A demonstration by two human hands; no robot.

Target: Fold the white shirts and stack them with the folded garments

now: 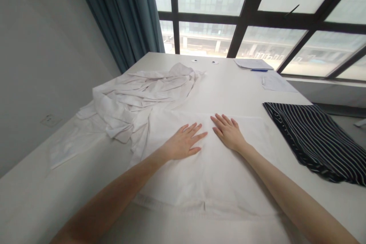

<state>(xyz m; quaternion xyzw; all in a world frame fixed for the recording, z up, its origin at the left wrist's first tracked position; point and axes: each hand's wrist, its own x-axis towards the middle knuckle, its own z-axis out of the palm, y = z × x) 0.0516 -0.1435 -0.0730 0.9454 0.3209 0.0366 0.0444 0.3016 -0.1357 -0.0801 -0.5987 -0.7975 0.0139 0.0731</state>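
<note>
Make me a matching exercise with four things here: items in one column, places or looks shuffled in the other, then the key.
Column one
1. Spread white cloth
2. Striped cloth
3. Pen
4. Curtain

Column two
A. Hanging to the left of the window
B. Black with pale stripes
C. Under the left hand and right hand
D. Near the far end of the table

Pairs: 1-C, 2-B, 3-D, 4-A
</note>
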